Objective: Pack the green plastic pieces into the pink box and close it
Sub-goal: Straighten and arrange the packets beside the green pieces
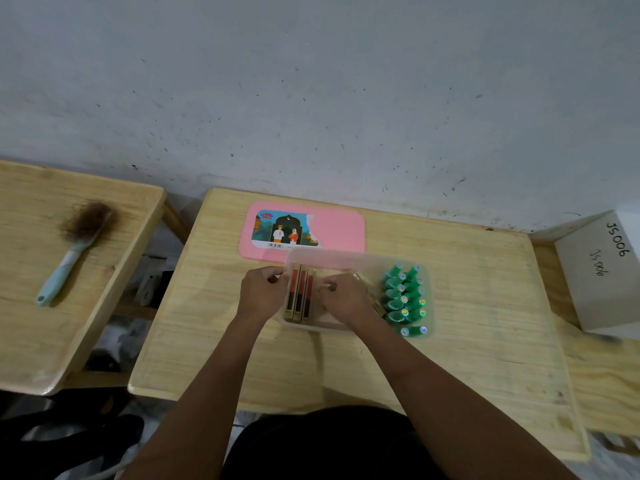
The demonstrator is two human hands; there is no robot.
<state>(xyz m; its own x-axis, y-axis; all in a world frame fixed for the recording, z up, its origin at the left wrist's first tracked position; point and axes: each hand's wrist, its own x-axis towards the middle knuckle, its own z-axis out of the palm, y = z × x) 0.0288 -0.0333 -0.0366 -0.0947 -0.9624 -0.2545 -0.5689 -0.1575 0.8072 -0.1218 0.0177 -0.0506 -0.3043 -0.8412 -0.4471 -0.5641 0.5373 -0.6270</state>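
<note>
While the lid (341, 230) lies flat on the table (485, 306) just behind it, the box (346, 259) is pinched at its left rim by the curled fingers of the left hand (263, 292). Green pieces (405, 299) are stacked in its right end, and packs (299, 292) are stood on edge at its left. The right hand (346, 299) is curled inside, between them; whether anything is gripped cannot be told.

Left hand (265, 292), right hand (346, 301) at box (349, 259)
</note>
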